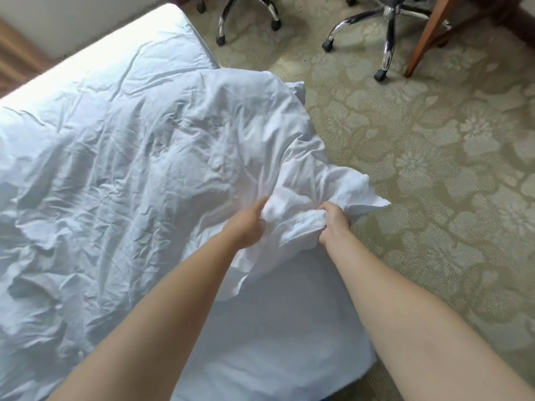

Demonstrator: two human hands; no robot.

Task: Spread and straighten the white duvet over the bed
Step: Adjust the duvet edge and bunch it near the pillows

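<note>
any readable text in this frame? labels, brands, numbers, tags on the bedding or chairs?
None. No word, number, label or logo shows anywhere in the head view.
White duvet: plain, no tag or print visible where the left hand and right hand grip its bunched corner.
Bed: plain white sheet.
Office chairs: no branding visible on the bases.
Carpet: floral pattern only.

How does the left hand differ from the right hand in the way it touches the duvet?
The right hand grips a bunched corner of the duvet in a curled fist; the left hand has straighter fingers going into the folds. The right is over the bed's edge near the carpet; the left is farther in. Both are bare.
</note>
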